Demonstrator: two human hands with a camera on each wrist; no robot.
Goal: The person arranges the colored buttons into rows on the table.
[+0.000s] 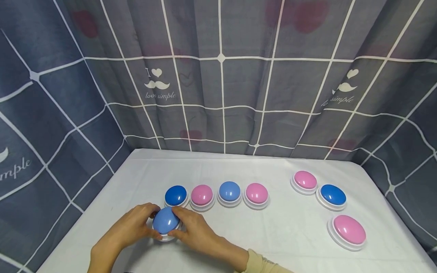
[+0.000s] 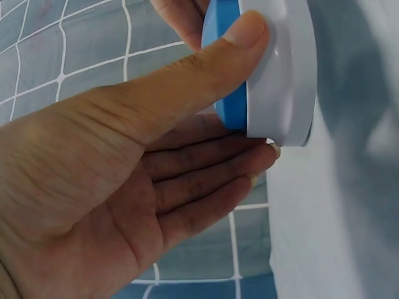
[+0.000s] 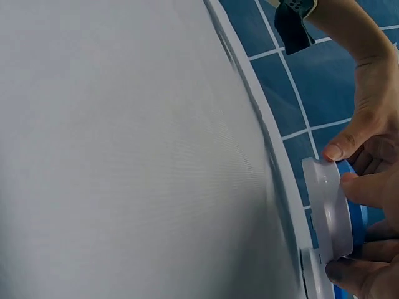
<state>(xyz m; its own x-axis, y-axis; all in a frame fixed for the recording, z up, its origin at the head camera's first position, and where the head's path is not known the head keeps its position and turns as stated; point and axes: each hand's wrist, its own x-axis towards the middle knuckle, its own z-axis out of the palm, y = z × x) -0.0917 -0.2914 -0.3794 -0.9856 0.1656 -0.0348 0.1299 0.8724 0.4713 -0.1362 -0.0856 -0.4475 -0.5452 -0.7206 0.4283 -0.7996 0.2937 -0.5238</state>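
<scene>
The left hand and right hand grip opposite sides of a round, light-blue-domed white plastic button between them; a dark-blue-domed button lies just beyond.

White-covered table with four blue and pink buttons in a row, three more buttons at right.

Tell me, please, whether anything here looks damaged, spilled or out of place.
Nothing looks spilled or damaged, including the light blue button held between the left hand and right hand. Only the front-right pink button looks slightly stray, standing apart, unlike the closely set row of four.
</scene>
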